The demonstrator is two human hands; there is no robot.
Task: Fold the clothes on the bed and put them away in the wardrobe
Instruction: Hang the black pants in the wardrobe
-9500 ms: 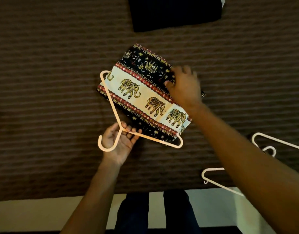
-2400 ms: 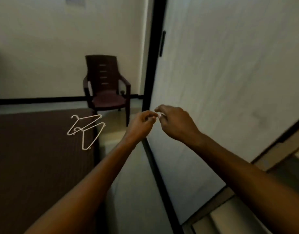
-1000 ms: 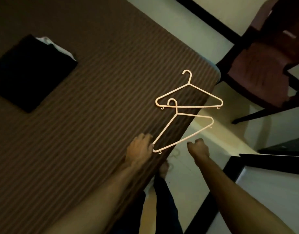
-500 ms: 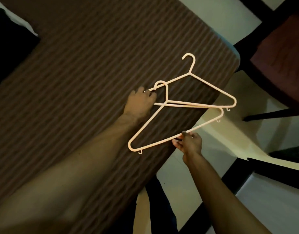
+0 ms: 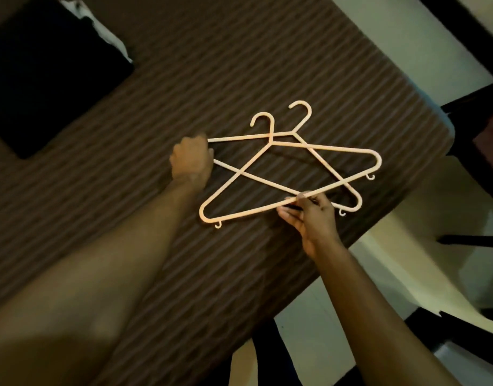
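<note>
Nearest the camera, at 6 o'clock, the person's dark trouser legs stand on the pale floor right at the bed's edge. Both forearms reach up from there over the brown striped bed. The right hand, just past center toward 4 o'clock, pinches the bottom bar of the front hanger between thumb and fingertips. The left hand, around 10 o'clock from center, has its fingers curled round the end of the rear hanger. The two pale hangers lie crossed over each other, hooks pointing toward 12. Further off at 10 o'clock sits a folded black garment with a bit of white showing at its top edge. A dark chair is at 3 o'clock, beyond the bed's corner.
</note>
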